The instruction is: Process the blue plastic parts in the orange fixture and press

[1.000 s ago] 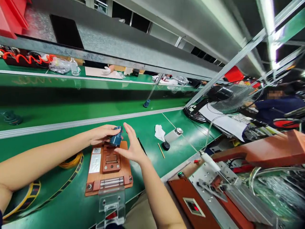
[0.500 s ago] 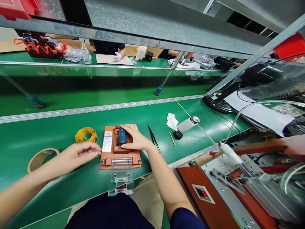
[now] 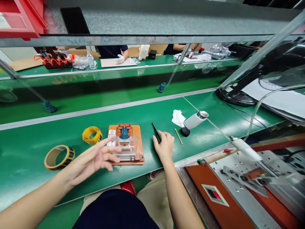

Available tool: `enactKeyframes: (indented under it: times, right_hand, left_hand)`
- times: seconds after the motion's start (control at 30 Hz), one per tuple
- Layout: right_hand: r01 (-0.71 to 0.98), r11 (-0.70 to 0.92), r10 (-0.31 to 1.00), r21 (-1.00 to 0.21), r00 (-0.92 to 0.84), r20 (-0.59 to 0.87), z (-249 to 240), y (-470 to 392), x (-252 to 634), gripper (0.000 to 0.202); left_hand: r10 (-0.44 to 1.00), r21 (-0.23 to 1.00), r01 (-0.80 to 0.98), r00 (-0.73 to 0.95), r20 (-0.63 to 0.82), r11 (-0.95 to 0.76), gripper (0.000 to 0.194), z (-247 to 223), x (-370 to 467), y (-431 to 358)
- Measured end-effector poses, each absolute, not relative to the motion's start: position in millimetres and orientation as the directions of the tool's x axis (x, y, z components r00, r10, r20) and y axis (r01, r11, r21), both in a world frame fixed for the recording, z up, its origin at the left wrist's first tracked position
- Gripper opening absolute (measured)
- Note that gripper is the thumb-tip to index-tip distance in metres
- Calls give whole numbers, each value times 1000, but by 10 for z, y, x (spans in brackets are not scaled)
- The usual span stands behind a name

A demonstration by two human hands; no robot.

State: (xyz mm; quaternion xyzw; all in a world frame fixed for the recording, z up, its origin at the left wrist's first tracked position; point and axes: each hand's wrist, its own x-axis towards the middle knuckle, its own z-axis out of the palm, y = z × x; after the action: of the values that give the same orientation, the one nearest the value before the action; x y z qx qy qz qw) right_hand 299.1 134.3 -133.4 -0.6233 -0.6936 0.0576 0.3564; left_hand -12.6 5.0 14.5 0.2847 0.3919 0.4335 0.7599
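Observation:
A brown fixture block (image 3: 138, 135) lies on the green bench, with a dark blue plastic part (image 3: 124, 132) seated in its recess. Its hinged clear plastic cover (image 3: 131, 143) is tilted up over the lower part of the block. My left hand (image 3: 95, 159) is at the cover's left side, fingers spread and holding nothing; whether a fingertip touches the cover I cannot tell. To the right of the block, my right hand (image 3: 165, 146) rests on the bench, thumb and fingers closed about black tweezers (image 3: 156, 131).
On the left are a yellow tape roll (image 3: 91, 135) and a larger tape ring (image 3: 51, 159). At right lie a thin stick (image 3: 178, 136), black cap (image 3: 185, 131), white bottle (image 3: 194, 121) and tissue (image 3: 178, 118). A machine (image 3: 238, 178) stands at far right; a metal shelf (image 3: 152, 39) crosses above.
My right hand has left the blue part and moved right to the tweezers. The clear cover has swung up from hanging off the front edge. My left hand has moved to the cover, fingers spreading.

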Motion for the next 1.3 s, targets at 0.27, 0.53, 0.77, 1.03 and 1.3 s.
enactKeyframes:
  times: [0.27, 0.53, 0.77, 1.03, 1.3]
  right_hand:
    - [910, 26, 932, -413, 127, 339, -1485, 1198, 3026, 36]
    - [901, 43, 923, -431, 129, 362, -1522, 1225, 3060, 35]
    - [912, 47, 922, -407, 118, 369, -1555, 1236, 3086, 37]
    - [888, 58, 910, -456, 141, 390, -1546, 1241, 3072, 41]
    - [888, 40, 896, -458, 171, 410, -1524, 1202, 3059, 34]
  left_hand:
    - [821, 759, -325, 120, -559, 564, 31, -84, 36, 580]
    - [983, 498, 866, -132, 126, 52, 37, 54, -974, 379]
    - [999, 160, 987, -19, 41, 13, 59, -60, -1813, -619]
    - [977, -9, 992, 123, 176, -124, 34, -299, -1702, -603]
    - [964, 33, 979, 193, 181, -202, 39, -393, -1180, 598]
